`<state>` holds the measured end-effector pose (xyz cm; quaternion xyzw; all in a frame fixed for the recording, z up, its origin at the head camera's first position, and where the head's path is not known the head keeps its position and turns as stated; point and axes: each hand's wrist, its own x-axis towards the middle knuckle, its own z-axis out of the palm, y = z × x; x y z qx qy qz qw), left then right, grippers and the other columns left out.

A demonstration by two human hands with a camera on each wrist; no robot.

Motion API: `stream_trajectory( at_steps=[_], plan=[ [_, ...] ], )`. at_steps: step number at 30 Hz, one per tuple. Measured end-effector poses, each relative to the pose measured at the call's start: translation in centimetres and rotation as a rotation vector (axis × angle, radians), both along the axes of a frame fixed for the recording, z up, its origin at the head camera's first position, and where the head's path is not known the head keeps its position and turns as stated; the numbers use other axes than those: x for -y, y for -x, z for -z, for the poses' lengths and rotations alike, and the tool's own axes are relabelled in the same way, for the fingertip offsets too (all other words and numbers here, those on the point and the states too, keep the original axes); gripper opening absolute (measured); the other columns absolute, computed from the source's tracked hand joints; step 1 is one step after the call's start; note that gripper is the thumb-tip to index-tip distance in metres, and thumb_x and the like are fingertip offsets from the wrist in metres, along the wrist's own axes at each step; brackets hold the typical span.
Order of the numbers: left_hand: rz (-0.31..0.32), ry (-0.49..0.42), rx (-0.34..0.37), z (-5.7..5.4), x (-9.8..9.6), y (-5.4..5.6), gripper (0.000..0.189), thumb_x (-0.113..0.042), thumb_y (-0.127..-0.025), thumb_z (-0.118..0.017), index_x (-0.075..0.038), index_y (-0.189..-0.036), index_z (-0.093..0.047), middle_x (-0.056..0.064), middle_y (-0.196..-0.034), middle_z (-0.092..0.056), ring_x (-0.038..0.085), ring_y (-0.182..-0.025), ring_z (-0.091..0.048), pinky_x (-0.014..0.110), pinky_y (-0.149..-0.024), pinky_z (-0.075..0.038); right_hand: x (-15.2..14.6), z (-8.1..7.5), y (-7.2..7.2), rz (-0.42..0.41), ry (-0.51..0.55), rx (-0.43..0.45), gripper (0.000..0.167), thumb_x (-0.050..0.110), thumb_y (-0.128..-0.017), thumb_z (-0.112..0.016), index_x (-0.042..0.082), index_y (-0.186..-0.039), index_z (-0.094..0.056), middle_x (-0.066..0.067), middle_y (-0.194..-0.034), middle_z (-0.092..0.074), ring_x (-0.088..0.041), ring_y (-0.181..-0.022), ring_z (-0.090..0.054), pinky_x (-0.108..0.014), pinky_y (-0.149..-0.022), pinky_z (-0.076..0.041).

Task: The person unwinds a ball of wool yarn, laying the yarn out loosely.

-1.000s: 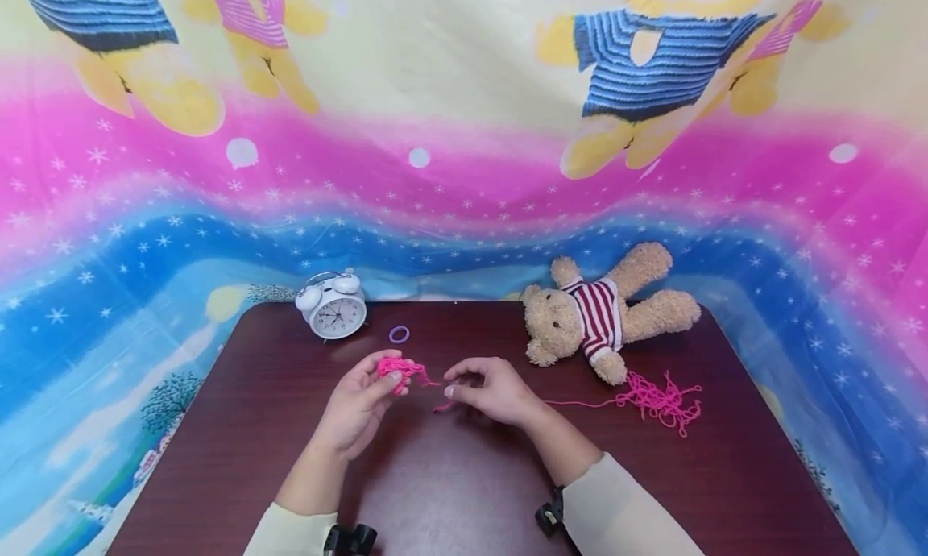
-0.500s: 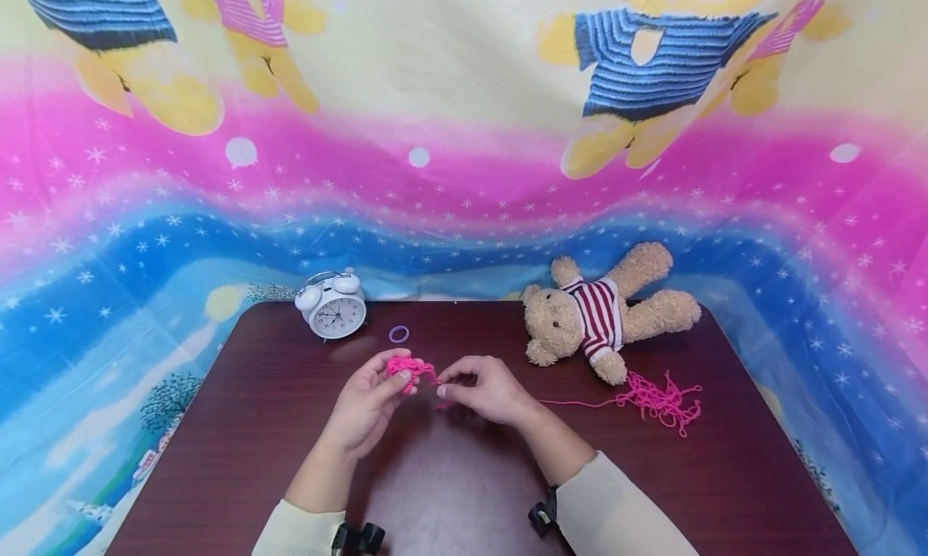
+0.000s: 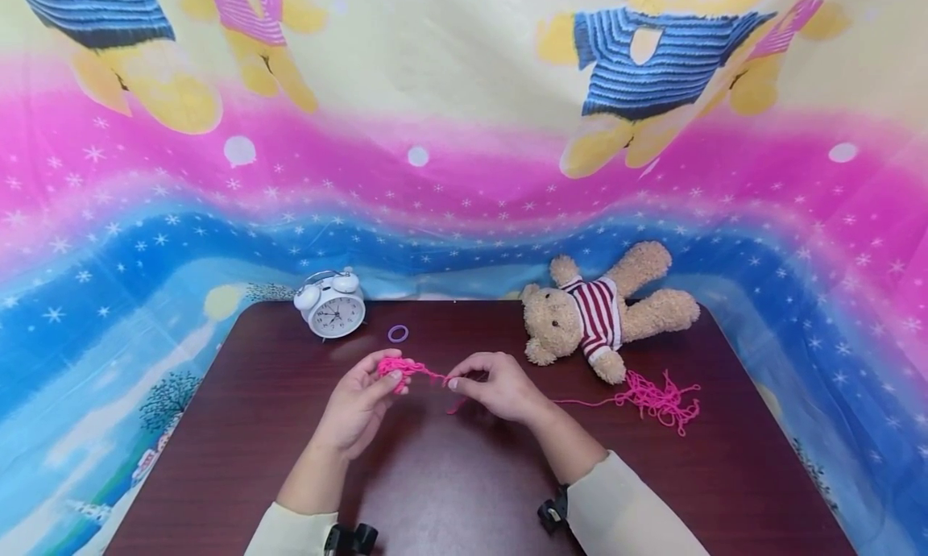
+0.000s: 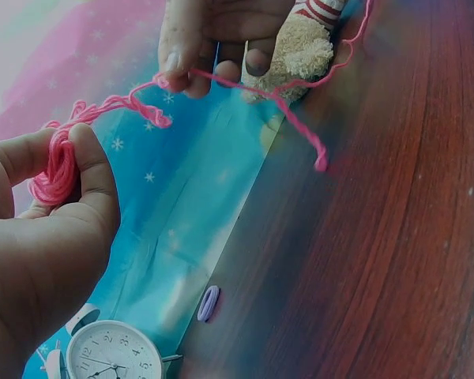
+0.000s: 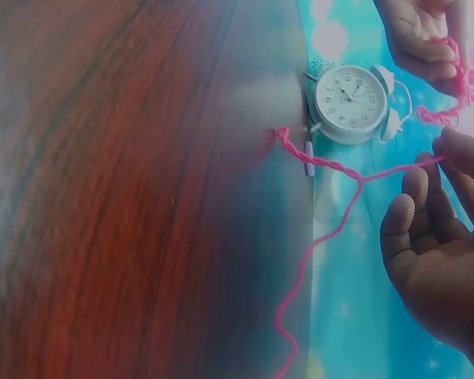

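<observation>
My left hand pinches a looped bundle of pink yarn between thumb and fingers, raised over the table. From the bundle a twisted stretch of yarn runs across to my right hand, whose thumb and index finger pinch it. In the left wrist view the bundle hangs in loops below the left thumb. Past the right fingertips the yarn carries on, with a short twisted tail hanging down. One strand leads over the table to a loose, tangled yarn pile at the right.
A white alarm clock stands at the back left of the dark wooden table. Beside it lies a purple hair tie. A teddy bear in a striped shirt lies at the back right, one paw near the tangled pile. A printed curtain hangs behind.
The right thumb and index finger have come together on the yarn and moved slightly right. My left hand shifted right, then back left, and the stretch between the hands is now longer.
</observation>
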<state>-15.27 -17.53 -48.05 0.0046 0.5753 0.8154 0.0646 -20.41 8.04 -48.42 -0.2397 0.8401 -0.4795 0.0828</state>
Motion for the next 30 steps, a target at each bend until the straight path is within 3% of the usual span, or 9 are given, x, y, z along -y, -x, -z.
stream_trajectory(
  at_steps=[5, 13, 17, 24, 30],
  plan=[
    [0.002, -0.010, -0.006, 0.1, 0.5, 0.0, 0.035, -0.004, -0.102, -0.063, -0.003, -0.135, -0.051, 0.003, -0.114, -0.072, 0.014, -0.096, -0.069, 0.029, -0.090, -0.058, -0.8, -0.2, 0.1, 0.019, -0.001, -0.031, 0.011, 0.025, -0.093, -0.078, 0.021, -0.102, -0.082, 0.015, -0.094, -0.074, -0.009, -0.087, -0.067, -0.028, -0.077, -0.055],
    [-0.005, -0.014, -0.016, 0.0, 1.2, -0.1, 0.032, -0.003, -0.103, -0.062, -0.004, -0.133, -0.052, 0.002, -0.113, -0.072, 0.013, -0.093, -0.068, 0.027, -0.087, -0.058, -2.3, -0.5, 0.2, 0.032, -0.014, -0.021, 0.009, 0.028, -0.093, -0.078, 0.025, -0.101, -0.081, 0.013, -0.097, -0.074, -0.009, -0.089, -0.067, -0.030, -0.080, -0.055],
    [-0.012, -0.001, -0.015, 0.0, 1.6, -0.2, 0.032, -0.003, -0.103, -0.062, -0.005, -0.134, -0.052, 0.002, -0.110, -0.071, 0.012, -0.091, -0.068, 0.028, -0.088, -0.058, -3.1, -0.6, 0.2, 0.041, -0.019, -0.016, 0.012, 0.028, -0.094, -0.078, 0.023, -0.104, -0.081, 0.011, -0.099, -0.074, -0.011, -0.087, -0.067, -0.031, -0.078, -0.055],
    [-0.026, 0.017, -0.013, 0.1, 2.3, -0.1, 0.034, -0.004, -0.103, -0.061, -0.005, -0.136, -0.050, 0.002, -0.109, -0.069, 0.014, -0.094, -0.067, 0.028, -0.089, -0.058, -4.5, -0.7, 0.3, 0.072, 0.005, 0.028, 0.014, 0.030, -0.094, -0.077, 0.020, -0.105, -0.080, 0.004, -0.101, -0.073, -0.018, -0.072, -0.065, -0.034, -0.062, -0.056],
    [-0.028, 0.002, -0.017, 0.1, 2.7, -0.2, 0.033, -0.003, -0.103, -0.061, -0.005, -0.134, -0.051, 0.001, -0.109, -0.069, 0.014, -0.093, -0.068, 0.027, -0.088, -0.058, -5.6, -1.1, 0.3, 0.075, -0.005, 0.020, 0.017, 0.028, -0.095, -0.077, 0.016, -0.107, -0.080, 0.003, -0.099, -0.074, -0.024, -0.076, -0.070, -0.034, -0.066, -0.057]
  ],
)
